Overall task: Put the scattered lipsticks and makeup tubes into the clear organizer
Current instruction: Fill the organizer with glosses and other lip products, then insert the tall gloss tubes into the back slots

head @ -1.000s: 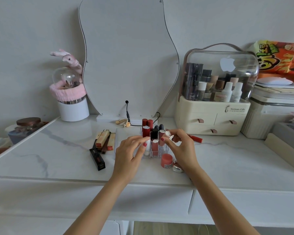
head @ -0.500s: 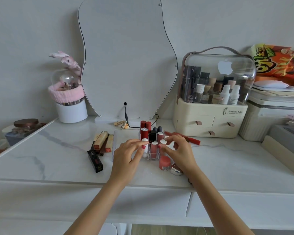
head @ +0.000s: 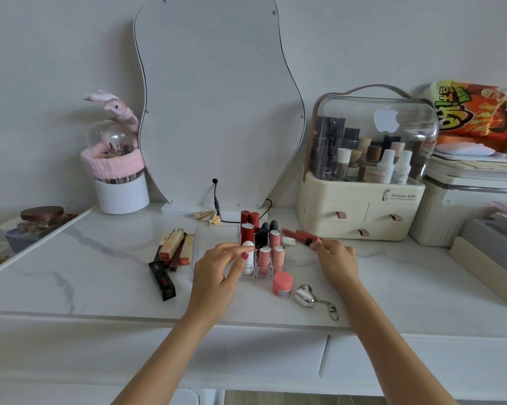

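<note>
Left hand (head: 217, 268) pinches white-capped tube (head: 248, 255) in the clear acrylic organizer (head: 211, 238); right hand (head: 335, 260), grip closing, should lift the red lip tubes (head: 300, 236) off the bench.

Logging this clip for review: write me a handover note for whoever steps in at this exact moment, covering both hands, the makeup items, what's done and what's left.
Left hand: fingertips on the white tube standing in the clear organizer, front row.
Right hand: reaching the red tubes lying on the table right of the organizer; grip not yet clear.
Done: several lipsticks and glosses stand upright in the organizer's right-hand slots.
Left: the red tubes, the boxed lipsticks and black box to the left, the pink jar in front. The organizer's left section looks empty.
</note>
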